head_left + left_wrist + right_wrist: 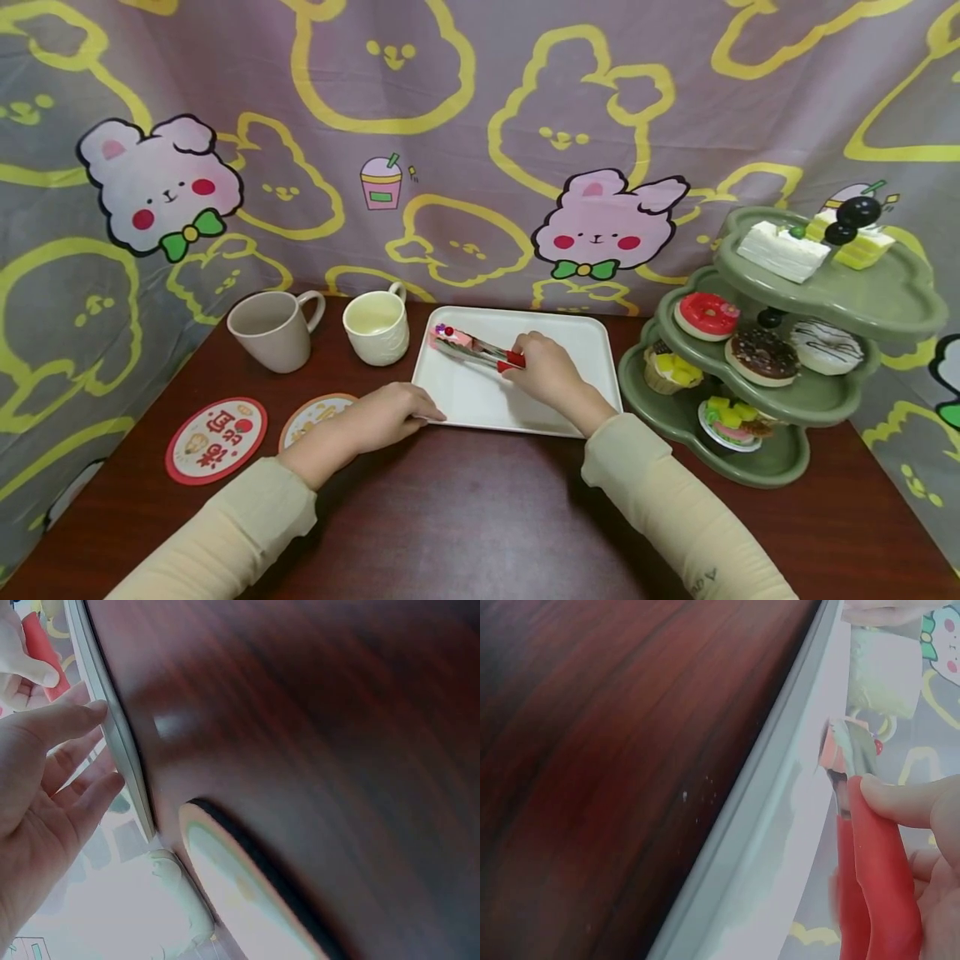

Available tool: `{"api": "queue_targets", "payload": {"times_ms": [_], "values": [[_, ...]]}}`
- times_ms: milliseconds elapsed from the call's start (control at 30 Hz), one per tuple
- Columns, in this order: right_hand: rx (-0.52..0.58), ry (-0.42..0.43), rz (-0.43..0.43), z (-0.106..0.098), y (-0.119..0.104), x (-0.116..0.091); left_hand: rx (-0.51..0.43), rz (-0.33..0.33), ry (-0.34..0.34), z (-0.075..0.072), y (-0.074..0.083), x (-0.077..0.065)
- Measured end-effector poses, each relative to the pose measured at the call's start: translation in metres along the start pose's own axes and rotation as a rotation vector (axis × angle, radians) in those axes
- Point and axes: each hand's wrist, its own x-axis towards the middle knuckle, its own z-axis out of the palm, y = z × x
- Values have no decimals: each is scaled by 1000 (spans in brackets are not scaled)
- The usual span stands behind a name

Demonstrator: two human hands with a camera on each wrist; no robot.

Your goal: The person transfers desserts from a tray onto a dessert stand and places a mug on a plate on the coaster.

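My right hand grips a pair of tongs with red handles and metal ends. Between the tong tips is a small pink cake slice with a red berry on top, over the left back part of a white rectangular tray. In the right wrist view the tongs close around the cake slice. At the tray's near left corner, my left hand holds the rim. The left wrist view shows the thumb and fingers of that hand on the tray's edge.
Left of the tray stand a cream cup and a grey-beige mug. Two round coasters, one red-rimmed and one orange-rimmed, lie nearer. On the right rises a green three-tier stand with donuts, cakes and tarts. A patterned curtain hangs behind.
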Motion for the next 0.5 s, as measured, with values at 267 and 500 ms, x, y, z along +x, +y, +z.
{"api": "queue_targets", "payload": {"times_ms": [267,500], "values": [[7,-11,-30,-9,11,-8,-1,0,-4,1,-1,0],[10,1,-72,-19,28,-19,-2,-11,-8,1,0,1]]}}
